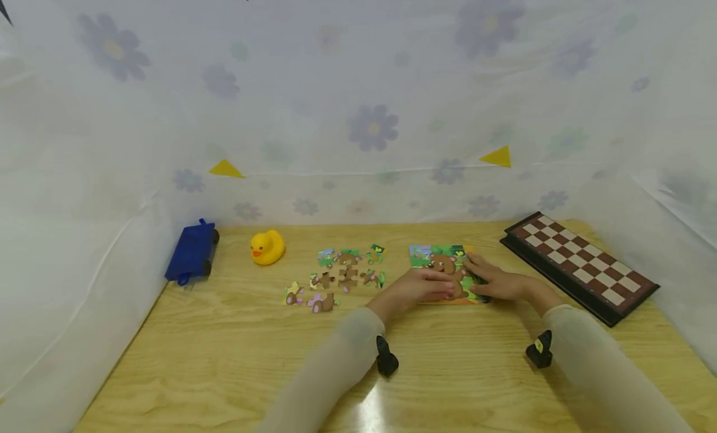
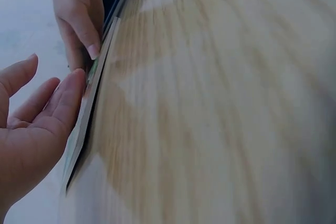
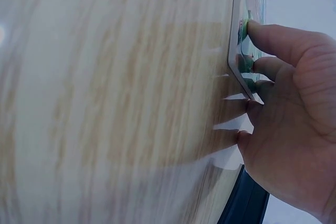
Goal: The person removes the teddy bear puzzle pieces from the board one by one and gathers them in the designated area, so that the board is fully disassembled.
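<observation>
A flat puzzle board [image 1: 419, 254] with a brown bear picture lies on the table, right of the middle. My left hand [image 1: 417, 290] reaches over its left and middle part, fingers nearly straight and close together. In the left wrist view, that hand [image 2: 42, 121] has its fingertips at the board's edge and its thumb apart. My right hand [image 1: 501, 282] rests on the board's right side with spread fingers. The right wrist view shows this hand's thumb and fingertips touching green parts near a corner; whether a loose piece is under them is unclear.
Several loose bear puzzle pieces [image 1: 348, 277] lie left of the board. Farther left are a yellow rubber duck [image 1: 269, 247] and a blue toy cart [image 1: 192, 252]. A checkered game board [image 1: 582, 259] lies at the right. White flowered cloth [image 1: 313, 122] encloses the table [image 1: 224, 358].
</observation>
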Tool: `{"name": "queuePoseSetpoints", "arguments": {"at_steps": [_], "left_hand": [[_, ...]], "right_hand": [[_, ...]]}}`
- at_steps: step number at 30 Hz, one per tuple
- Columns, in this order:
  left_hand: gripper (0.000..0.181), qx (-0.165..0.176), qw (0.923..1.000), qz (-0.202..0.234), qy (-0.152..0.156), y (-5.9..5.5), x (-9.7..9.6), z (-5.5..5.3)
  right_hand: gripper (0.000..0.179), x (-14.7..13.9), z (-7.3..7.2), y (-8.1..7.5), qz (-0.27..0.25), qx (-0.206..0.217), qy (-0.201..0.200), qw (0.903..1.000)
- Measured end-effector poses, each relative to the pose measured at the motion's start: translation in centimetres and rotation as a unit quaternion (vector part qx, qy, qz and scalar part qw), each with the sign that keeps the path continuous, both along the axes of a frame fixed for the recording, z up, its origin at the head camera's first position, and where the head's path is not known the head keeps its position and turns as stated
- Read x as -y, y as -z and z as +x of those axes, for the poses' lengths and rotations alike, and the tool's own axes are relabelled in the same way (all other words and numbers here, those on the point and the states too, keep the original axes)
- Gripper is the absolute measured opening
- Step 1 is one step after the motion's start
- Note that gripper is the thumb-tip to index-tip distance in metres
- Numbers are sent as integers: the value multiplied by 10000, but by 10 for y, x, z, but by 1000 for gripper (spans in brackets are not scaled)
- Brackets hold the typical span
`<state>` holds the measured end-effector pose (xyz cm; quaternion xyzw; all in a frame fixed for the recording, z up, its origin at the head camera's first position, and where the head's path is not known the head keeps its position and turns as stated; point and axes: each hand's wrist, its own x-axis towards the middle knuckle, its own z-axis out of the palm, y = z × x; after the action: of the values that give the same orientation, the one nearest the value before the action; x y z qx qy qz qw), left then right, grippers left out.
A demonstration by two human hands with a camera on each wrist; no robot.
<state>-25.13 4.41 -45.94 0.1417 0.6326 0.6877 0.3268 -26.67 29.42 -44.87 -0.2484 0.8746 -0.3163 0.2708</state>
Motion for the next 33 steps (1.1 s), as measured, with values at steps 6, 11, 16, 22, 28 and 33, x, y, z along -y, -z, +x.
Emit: {"name": "queuePoseSetpoints", "arguments": {"at_steps": [6,11,16,22,28,33], "left_hand": [[36,-358,9985,-357,189,5,-10,-5],[38,-245,9985,-393,306,3,-14,-7],[39,-102,9987,-311,391,2,-18,-8],[42,-47,9980,-198,594,3,-17,-7],[45,-85,9974,-188,694,2,-15,-8],[45,-69,9976,-123,679,2,-16,-8]], "right_hand": [[79,2,0,-2,134,13,14,9999],[78,4,1,-6,265,57,92,9996],[80,2,1,-3,262,-25,107,9996],[91,1,3,2,17,-77,98,9999],[104,0,4,-1,92,-326,207,9992],[104,-7,4,1,350,-625,372,9967]]}}
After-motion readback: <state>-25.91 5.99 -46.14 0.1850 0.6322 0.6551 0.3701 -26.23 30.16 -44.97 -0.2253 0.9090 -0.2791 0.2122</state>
